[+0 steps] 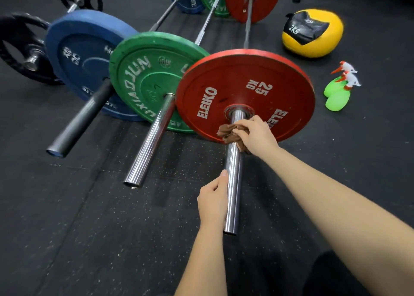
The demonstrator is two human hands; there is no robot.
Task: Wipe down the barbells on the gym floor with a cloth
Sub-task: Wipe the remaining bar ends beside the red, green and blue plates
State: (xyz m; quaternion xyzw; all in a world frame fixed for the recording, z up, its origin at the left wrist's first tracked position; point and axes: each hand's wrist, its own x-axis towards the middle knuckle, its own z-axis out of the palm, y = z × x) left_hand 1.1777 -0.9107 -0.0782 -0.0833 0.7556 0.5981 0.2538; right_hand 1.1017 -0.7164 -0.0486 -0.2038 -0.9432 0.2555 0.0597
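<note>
Wiping now: fingers of the right hand (255,132) squeeze the brown cloth (228,137) round the shiny bar (233,183) beside the red plate (224,89) on the floor (89,206), the left hand (212,199) grips the bar's near end; next, I think, the cloth should slide toward that end.

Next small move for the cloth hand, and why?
Probably slide the right hand with the cloth down the sleeve toward its free end. The cloth is bunched on the sleeve right by the red plate hub, a long bare chrome stretch lies below it, and the left hand holds the sleeve near the end.
</note>
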